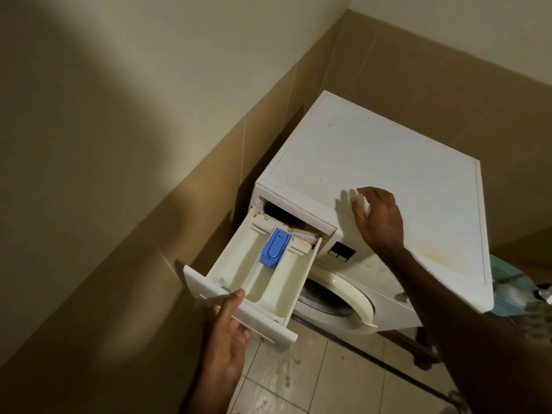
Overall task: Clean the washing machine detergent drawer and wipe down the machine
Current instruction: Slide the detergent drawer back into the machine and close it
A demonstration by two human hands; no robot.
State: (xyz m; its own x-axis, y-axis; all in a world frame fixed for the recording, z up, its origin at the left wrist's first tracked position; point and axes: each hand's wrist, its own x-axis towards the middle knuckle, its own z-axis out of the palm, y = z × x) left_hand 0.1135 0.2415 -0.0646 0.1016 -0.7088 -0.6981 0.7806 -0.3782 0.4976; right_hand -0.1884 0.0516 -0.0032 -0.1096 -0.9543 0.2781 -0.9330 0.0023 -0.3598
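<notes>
At the top left corner of the washing machine (373, 162), the detergent drawer (263, 270) stands pulled far out of its slot, its back end not yet clear of the opening. Its long axis runs from the machine's front outward and down toward the person, so the front panel is the end nearest them. The left hand (228, 333) grips that panel, thumb over the top edge and fingers curled beneath it. A blue insert (275, 247) sits in the middle compartment, toward the machine end, and brownish grime shows around the slot behind it. The right hand (378, 218) hovers over the machine's top, just right of the slot, fingers loosely spread and holding nothing; whether it touches the surface I cannot tell. Judging by this, the left hand is the one placed to draw the drawer free along its length, while the right looks set to steady the machine. The round door (355, 297) lies below the drawer.
</notes>
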